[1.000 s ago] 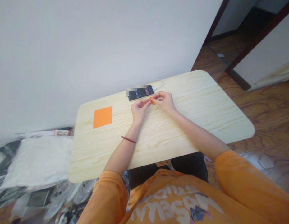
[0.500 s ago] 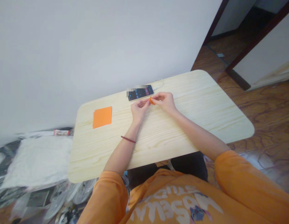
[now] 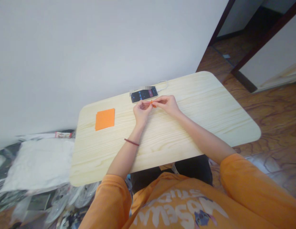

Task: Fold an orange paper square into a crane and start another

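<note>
Between my two hands is a small piece of folded orange paper (image 3: 153,104), mostly covered by fingertips. My left hand (image 3: 141,111) pinches it from the left side, with a dark red bracelet on that wrist. From the right, my right hand (image 3: 169,104) also pinches the paper, its thumb and fingers pressed together. The fold's exact shape is too small and too hidden to make out. Both hands are just above the table, close in front of a phone (image 3: 144,94). A stack of square orange paper (image 3: 105,119) lies to the left.
The light wood table (image 3: 186,140) has rounded corners and stands against a white wall. A white cable (image 3: 165,83) runs from the phone. Left of the table are a white bag (image 3: 40,163) and plastic-wrapped items. A doorway and wooden floor (image 3: 272,121) are on the right.
Both hands have shifted very slightly, and the folded paper has turned a little between the fingertips. The paper stack and the phone stay where they were.
</note>
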{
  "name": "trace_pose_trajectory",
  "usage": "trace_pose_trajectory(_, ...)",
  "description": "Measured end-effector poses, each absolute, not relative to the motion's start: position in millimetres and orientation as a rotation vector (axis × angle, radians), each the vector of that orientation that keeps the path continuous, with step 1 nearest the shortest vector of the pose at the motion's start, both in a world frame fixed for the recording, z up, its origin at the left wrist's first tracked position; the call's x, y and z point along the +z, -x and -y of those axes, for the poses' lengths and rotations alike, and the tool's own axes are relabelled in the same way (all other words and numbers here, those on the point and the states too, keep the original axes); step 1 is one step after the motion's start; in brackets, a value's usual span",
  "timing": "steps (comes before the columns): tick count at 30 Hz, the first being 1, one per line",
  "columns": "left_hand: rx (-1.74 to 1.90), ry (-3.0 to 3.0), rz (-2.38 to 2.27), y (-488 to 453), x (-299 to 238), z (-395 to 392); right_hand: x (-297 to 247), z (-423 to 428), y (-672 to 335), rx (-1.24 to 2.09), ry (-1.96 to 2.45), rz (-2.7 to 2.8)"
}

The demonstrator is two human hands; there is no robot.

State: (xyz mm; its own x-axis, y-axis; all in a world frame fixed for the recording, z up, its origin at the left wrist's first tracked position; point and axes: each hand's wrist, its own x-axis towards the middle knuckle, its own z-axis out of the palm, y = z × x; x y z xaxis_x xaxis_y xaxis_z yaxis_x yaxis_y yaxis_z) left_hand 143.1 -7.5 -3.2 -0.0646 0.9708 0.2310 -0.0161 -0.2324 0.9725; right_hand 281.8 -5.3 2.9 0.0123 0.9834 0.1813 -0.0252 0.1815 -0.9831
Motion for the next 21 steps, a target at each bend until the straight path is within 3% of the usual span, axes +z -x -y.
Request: trace_pose_trajectory(21, 1.381, -1.316, -1.03, -141.4, -11.9, -0.4, 5.7, -0.7, -288.9, 1.342, 1.054, 1.092)
